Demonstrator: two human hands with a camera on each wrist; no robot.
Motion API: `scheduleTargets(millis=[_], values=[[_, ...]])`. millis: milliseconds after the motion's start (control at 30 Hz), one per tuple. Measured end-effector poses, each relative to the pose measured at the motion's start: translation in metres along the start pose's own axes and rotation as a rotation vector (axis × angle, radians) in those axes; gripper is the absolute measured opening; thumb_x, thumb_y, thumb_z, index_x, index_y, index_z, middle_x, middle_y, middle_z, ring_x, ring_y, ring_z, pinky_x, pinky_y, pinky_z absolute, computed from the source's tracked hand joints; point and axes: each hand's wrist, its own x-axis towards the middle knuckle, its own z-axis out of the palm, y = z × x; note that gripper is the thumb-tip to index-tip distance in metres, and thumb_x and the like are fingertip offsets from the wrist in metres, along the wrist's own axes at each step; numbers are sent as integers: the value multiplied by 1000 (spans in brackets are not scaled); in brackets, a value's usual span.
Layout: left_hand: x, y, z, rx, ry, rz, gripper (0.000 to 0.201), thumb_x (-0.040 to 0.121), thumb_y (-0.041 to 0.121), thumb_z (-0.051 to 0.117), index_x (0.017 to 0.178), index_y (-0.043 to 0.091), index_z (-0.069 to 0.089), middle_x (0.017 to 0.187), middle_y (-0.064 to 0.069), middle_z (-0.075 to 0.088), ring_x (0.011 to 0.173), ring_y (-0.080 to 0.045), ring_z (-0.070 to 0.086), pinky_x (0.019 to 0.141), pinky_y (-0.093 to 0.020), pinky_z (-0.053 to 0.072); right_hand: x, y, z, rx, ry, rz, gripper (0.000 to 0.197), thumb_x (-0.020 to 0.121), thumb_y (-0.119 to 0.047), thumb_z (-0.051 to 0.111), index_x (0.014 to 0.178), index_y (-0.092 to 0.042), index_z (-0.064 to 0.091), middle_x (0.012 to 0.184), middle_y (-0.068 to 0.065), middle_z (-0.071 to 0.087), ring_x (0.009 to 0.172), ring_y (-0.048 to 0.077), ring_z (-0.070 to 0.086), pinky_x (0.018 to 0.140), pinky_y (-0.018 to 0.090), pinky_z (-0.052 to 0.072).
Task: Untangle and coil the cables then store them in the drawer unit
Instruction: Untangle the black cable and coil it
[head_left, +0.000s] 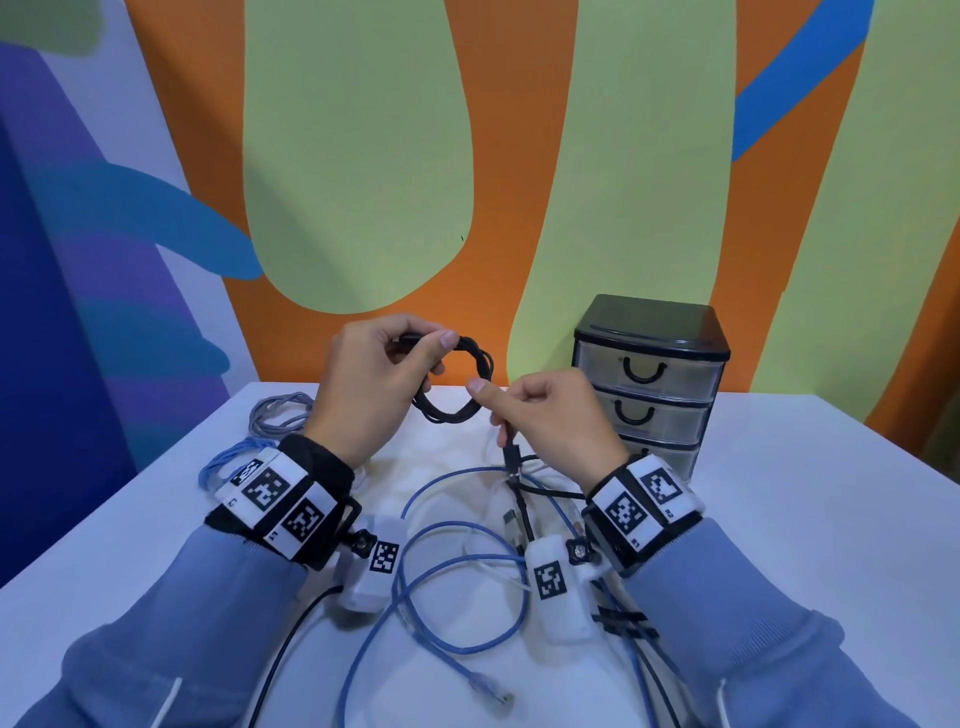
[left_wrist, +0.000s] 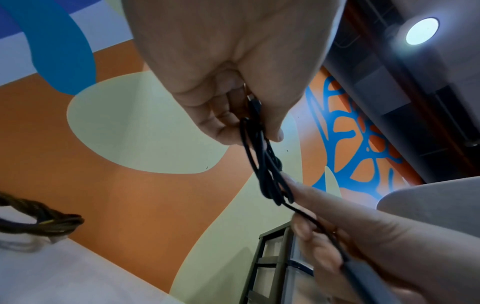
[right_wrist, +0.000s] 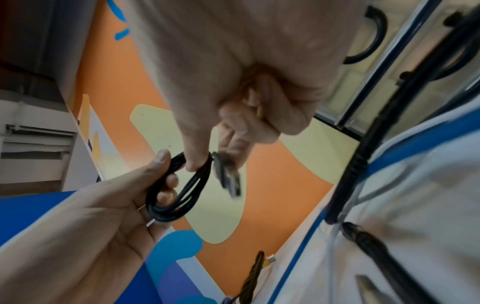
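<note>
Holding a black cable coil (head_left: 457, 382) above the white table (head_left: 810, 519), the left hand (head_left: 371, 384) pinches its top between thumb and fingers, while the right hand (head_left: 550, 421) pinches the cable's free end near the plug (right_wrist: 230, 176). Only the head view shows the loose blue cable (head_left: 457, 571) lying on the table and the closed three-drawer unit (head_left: 652, 384) standing at its rear right; the right wrist view shows the coil's several loops.

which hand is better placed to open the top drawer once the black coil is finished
Right. The right hand sits beside the black three-drawer unit and pinches only the loose cable end; the left hand, farther away, holds the coiled black cable.
</note>
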Motion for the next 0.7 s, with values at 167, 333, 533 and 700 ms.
scheduleTargets(millis=[167, 333, 533, 700], values=[[-2, 2, 0, 90, -43, 42, 8, 97, 25, 79, 98, 18, 81, 79, 4, 79, 76, -9, 76, 72, -21, 55, 2, 0, -4, 142, 21, 143, 40, 85, -42, 85, 65, -10, 69, 64, -1, 65, 56, 10, 53, 57, 21, 42], [0, 0, -4, 204, 42, 42, 8, 97, 25, 78, 93, 18, 79, 76, 8, 78, 77, 0, 74, 69, -12, 49, 3, -4, -6, 483, -127, 295, 24, 98, -28, 71, 101, -6, 78, 103, 3, 78, 97, 20, 70, 88, 39, 57], [0, -2, -5, 191, 49, -19, 10, 96, 28, 78, 89, 21, 77, 71, 10, 77, 71, -2, 72, 65, -16, 49, 2, -2, -7, 630, -170, 205, 33, 100, -15, 67, 118, 11, 71, 120, 22, 74, 106, 26, 71, 100, 39, 58], [-2, 2, 0, 51, -38, -109, 13, 96, 24, 79, 88, 14, 76, 72, 0, 79, 61, -11, 65, 61, -20, 47, -1, -4, 0, 559, 77, 105, 30, 84, -8, 85, 100, 13, 71, 88, 20, 74, 80, 27, 71, 82, 35, 59]])
